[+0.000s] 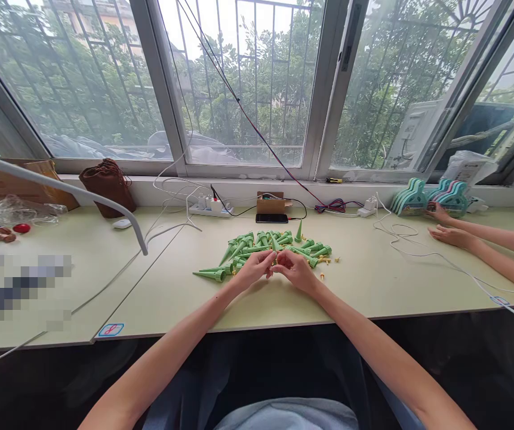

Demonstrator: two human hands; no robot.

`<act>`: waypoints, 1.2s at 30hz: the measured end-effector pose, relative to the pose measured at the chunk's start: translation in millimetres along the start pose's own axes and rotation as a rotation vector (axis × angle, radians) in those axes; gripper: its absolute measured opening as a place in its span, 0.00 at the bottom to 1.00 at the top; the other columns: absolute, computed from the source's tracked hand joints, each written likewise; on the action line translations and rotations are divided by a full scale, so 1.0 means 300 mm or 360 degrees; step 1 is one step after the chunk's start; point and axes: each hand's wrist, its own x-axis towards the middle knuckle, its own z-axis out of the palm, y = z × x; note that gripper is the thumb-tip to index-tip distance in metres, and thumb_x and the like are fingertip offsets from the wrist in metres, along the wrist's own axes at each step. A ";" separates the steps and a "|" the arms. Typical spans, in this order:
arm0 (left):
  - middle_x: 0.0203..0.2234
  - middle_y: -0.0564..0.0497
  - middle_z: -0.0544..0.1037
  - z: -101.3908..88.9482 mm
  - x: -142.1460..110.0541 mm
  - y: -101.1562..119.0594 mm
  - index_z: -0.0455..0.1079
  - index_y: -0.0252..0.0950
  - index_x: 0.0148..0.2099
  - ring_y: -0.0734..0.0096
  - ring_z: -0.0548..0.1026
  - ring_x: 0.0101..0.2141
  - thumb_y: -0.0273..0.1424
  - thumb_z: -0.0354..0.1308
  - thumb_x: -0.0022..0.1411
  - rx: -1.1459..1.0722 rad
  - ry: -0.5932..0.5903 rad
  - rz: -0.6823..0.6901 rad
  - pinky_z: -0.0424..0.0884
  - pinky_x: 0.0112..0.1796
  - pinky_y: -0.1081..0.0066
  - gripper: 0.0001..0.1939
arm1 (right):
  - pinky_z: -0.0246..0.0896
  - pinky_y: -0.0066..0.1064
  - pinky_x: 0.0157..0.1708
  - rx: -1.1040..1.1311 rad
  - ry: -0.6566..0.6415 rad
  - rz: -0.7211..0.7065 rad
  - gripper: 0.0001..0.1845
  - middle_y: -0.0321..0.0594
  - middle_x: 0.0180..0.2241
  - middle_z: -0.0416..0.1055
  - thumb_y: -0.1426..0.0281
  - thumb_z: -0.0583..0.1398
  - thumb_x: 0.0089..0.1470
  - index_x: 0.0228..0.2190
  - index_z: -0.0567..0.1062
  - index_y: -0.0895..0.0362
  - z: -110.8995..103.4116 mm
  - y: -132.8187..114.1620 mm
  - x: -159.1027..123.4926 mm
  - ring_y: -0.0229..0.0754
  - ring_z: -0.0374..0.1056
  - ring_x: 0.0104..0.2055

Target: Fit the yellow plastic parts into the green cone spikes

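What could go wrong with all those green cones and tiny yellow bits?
The yellow bits lie loose on the table, so the right hand, which is close by, might brush some away.

The upright cone stands on end beside the other cones and might topple if bumped.

The held cone, between the left hand and right hand, could slip if the grip loosens.
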 end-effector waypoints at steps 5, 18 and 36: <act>0.19 0.55 0.66 0.001 0.002 0.003 0.68 0.32 0.33 0.79 0.67 0.19 0.50 0.49 0.65 -0.0025 0.0021 -0.0067 0.66 0.23 0.76 0.24 | 0.55 0.28 0.24 -0.0014 0.0029 0.0021 0.17 0.32 0.23 0.64 0.54 0.64 0.52 0.32 0.69 0.55 0.003 0.006 0.003 0.35 0.57 0.23; 0.17 0.59 0.66 0.019 -0.004 0.036 0.64 0.34 0.36 0.82 0.62 0.12 0.47 0.56 0.62 0.0156 0.0291 -0.0034 0.56 0.14 0.79 0.19 | 0.52 0.27 0.22 -0.0056 0.0177 0.0010 0.15 0.31 0.20 0.61 0.56 0.57 0.59 0.31 0.66 0.55 -0.002 -0.006 0.009 0.35 0.55 0.21; 0.12 0.62 0.62 0.011 -0.017 -0.004 0.68 0.36 0.43 0.76 0.60 0.16 0.31 0.55 0.58 0.1075 0.0409 -0.0009 0.56 0.24 0.75 0.10 | 0.52 0.29 0.22 -0.0266 0.0575 0.0143 0.19 0.31 0.18 0.59 0.55 0.50 0.64 0.27 0.65 0.54 -0.013 0.015 0.016 0.37 0.56 0.19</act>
